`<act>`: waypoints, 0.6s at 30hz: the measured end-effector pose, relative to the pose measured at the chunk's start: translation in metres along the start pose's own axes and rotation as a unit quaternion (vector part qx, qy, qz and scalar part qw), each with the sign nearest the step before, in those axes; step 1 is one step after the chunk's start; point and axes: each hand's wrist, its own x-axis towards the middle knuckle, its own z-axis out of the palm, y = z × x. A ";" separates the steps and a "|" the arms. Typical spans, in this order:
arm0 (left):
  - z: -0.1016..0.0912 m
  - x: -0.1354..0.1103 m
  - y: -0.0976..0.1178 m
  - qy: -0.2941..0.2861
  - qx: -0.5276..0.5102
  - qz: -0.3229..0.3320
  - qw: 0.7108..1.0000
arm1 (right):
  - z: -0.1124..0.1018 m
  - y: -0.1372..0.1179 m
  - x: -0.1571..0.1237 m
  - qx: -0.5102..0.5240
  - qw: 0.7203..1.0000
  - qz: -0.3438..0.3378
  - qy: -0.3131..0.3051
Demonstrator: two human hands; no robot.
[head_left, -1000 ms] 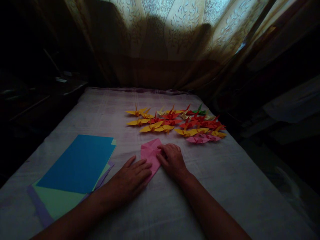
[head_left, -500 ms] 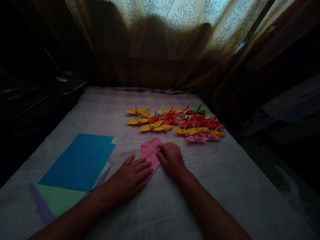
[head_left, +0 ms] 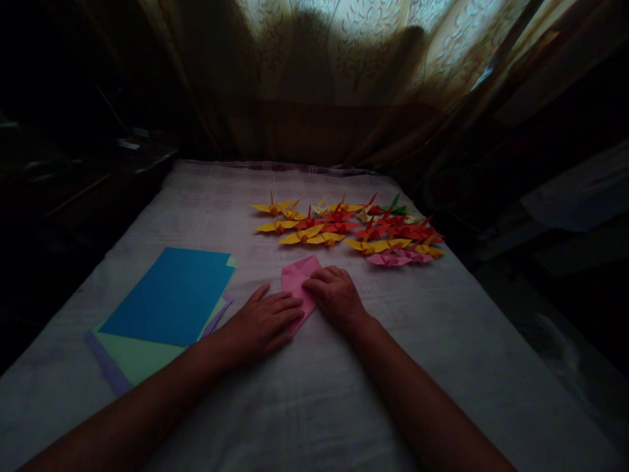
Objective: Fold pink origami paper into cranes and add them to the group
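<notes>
A piece of pink origami paper (head_left: 296, 277), folded with creases showing, lies on the cloth in the middle of the head view. Flat across its lower left part rests my left hand (head_left: 269, 319), fingers stretched out and thumb apart. At the right edge of the paper, my right hand (head_left: 339, 296) has its fingers bent together in a pinch on a fold. Both hands partly cover the paper, and the right fingertips hide the exact fold.
Several folded paper cranes stand beyond the hands, including yellow ones (head_left: 301, 236), red ones (head_left: 339, 214), pink ones (head_left: 397, 258) and a green one (head_left: 396, 207). Blue (head_left: 170, 295), pale green (head_left: 142, 362) and purple (head_left: 105, 364) sheets lie left. A patterned curtain (head_left: 366, 46) hangs behind.
The whole view has shifted slightly, so the things sit higher in the picture. My right fingers have slid a little inward over the pink paper; my left hand stays flat on it.
</notes>
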 end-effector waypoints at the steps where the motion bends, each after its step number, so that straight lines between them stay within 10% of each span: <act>1: 0.000 -0.001 -0.002 -0.004 -0.007 0.004 1.000 | -0.001 0.000 0.000 0.004 1.000 0.002 -0.004; 18: -0.004 -0.006 -0.006 -0.004 -0.084 -0.026 0.996 | -0.013 -0.041 -0.022 0.007 0.993 0.104 -0.052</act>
